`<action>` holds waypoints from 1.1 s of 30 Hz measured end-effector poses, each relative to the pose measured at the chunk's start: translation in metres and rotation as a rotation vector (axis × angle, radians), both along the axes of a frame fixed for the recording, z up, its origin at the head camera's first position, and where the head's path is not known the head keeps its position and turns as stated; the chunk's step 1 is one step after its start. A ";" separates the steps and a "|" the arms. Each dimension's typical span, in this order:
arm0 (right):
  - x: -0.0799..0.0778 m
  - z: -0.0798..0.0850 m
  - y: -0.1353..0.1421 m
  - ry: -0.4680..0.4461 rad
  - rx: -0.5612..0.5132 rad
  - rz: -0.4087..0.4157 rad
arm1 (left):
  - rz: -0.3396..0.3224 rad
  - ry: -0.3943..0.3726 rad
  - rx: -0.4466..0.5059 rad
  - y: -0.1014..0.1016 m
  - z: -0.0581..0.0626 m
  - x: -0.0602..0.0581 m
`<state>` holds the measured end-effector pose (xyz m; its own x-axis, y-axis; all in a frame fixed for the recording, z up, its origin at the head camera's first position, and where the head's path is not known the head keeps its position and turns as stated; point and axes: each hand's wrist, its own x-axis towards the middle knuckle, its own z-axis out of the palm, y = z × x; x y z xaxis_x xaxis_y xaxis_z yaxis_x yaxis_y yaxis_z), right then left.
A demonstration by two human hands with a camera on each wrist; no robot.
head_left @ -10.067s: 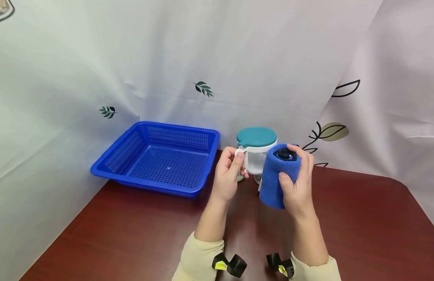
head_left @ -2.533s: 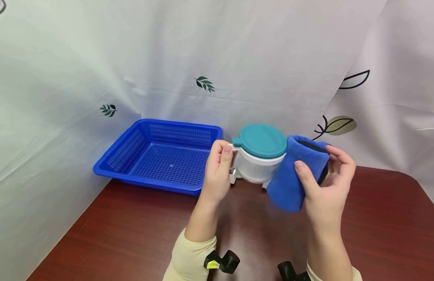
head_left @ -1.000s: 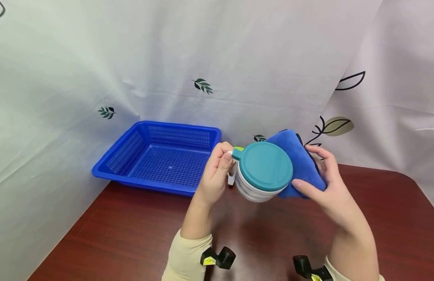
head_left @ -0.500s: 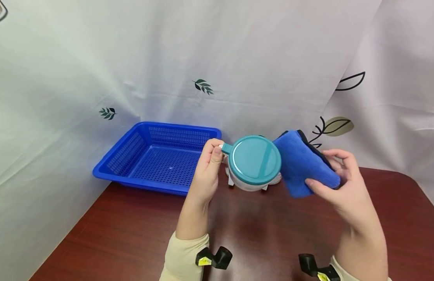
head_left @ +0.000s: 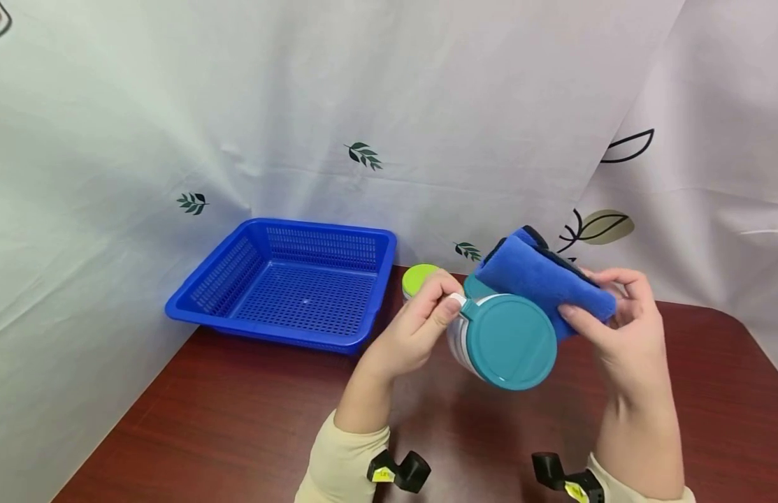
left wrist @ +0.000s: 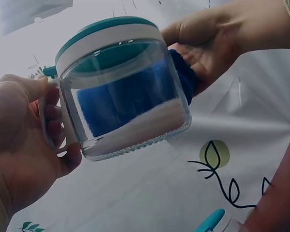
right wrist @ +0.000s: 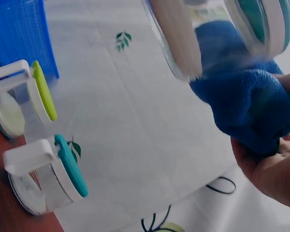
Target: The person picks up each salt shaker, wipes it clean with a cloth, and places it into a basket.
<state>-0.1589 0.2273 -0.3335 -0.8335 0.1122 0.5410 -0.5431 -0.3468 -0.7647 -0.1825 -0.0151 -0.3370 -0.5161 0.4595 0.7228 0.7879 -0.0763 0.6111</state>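
A clear glass seasoning jar [head_left: 512, 342] with a teal lid and white collar is held in the air, tilted with its lid toward the head camera. My left hand [head_left: 420, 321] grips its white handle. In the left wrist view, pale contents [left wrist: 145, 126] lie slanted along the jar's bottom. My right hand [head_left: 634, 314] pinches a folded blue cloth [head_left: 539, 276] with black edging. The cloth lies against the jar's far side and shows through the glass in the left wrist view. Some right fingers are hidden behind the cloth.
Two similar jars stand on the dark red table [head_left: 250, 412] behind my hands: one lime-lidded [head_left: 419, 279], one teal-lidded [right wrist: 70, 166]. To the left is a blue perforated basket [head_left: 263, 332]. A pale printed curtain [head_left: 458, 105] hangs behind.
Since half a second ago, the jar has moved right and down and tipped further toward the head camera. The cloth, beside it before, now overlaps its far side. Ten seconds ago the cloth was bunched upright.
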 end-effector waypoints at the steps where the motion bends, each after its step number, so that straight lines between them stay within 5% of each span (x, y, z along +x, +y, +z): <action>1: -0.001 -0.001 0.003 0.043 -0.023 0.047 | -0.008 -0.004 -0.001 0.000 0.000 0.000; 5: -0.004 -0.004 0.014 0.184 -0.104 0.162 | -0.031 -0.019 0.021 -0.006 0.000 -0.002; 13: -0.003 -0.013 0.020 0.270 -0.146 0.369 | -0.179 0.013 0.020 -0.006 -0.004 -0.001; 18: -0.006 -0.011 0.009 0.305 -0.067 0.258 | -0.248 0.063 -0.056 0.000 -0.001 0.001; 23: -0.006 -0.008 0.009 0.317 -0.161 0.165 | -0.228 0.058 -0.033 -0.002 0.000 -0.001; 33: -0.005 -0.008 0.004 0.328 -0.116 0.175 | -0.249 0.032 -0.059 -0.001 -0.002 -0.001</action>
